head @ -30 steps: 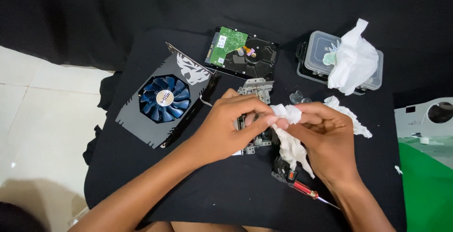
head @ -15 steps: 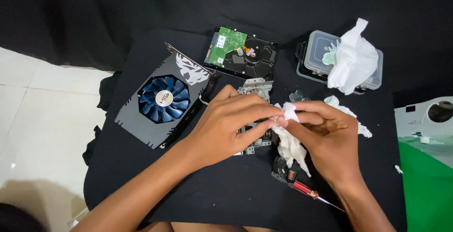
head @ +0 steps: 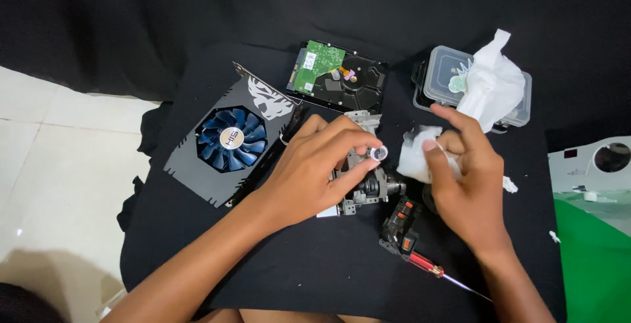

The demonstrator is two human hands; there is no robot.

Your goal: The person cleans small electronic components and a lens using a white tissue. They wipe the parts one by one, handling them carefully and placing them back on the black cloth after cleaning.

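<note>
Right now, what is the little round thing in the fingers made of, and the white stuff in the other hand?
The small lens pinched by the left hand looks like clear glass or plastic: it glints. The white wad in the right hand looks like soft tissue paper, crumpled and matte.

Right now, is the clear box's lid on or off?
On. The clear box has its lid seated flat, with white tissue lying on top.
</note>
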